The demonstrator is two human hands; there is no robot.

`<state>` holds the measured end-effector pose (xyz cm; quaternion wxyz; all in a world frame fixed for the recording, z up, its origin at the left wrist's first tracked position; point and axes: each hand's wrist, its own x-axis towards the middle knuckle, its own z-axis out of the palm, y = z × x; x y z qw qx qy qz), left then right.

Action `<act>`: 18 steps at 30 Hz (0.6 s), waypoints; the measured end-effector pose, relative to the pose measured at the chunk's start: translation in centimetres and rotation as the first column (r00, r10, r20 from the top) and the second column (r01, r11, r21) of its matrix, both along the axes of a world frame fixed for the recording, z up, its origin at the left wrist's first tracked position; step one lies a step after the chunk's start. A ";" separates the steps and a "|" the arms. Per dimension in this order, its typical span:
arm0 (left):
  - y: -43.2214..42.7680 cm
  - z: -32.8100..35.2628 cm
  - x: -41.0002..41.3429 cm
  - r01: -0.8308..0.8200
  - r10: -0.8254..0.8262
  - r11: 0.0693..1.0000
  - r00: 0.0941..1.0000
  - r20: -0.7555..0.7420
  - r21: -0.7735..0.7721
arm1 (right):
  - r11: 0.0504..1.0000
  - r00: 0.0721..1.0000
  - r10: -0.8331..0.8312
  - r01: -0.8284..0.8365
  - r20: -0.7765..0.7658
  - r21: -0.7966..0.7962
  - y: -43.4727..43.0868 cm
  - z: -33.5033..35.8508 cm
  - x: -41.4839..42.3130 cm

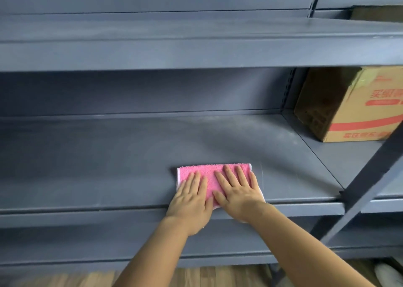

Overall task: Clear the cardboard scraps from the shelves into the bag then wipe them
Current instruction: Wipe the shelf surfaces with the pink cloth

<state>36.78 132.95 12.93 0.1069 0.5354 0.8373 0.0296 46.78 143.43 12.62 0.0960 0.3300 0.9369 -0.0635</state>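
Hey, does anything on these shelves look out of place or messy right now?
Only one thing: a pale dusty haze on the shelf, behind and right of the pink cloth that the left hand and right hand press flat. That patch looks unwiped. The cardboard box in the next bay stands upright.

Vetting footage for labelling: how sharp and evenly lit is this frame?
Head view: left hand, right hand and pink cloth fairly sharp; cardboard box print and floor blurred; shelf edges bow from the wide lens; soft light, no hard glare.
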 end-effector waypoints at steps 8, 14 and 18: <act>1.0 0.5 -1.0 0.042 -0.038 0.997 0.997 0.065 -0.059 | 0.999 0.999 -0.045 0.045 0.018 -0.013 0.8 0.1 -0.8; 2.2 0.4 -2.8 0.087 -0.084 0.994 0.994 0.065 -0.058 | 0.994 0.994 -0.111 0.111 0.005 -0.023 1.4 0.3 -2.5; 3.4 0.4 -3.9 0.101 -0.098 0.994 0.994 0.052 -0.046 | 0.992 0.992 -0.128 0.128 -0.002 -0.024 2.4 0.3 -3.6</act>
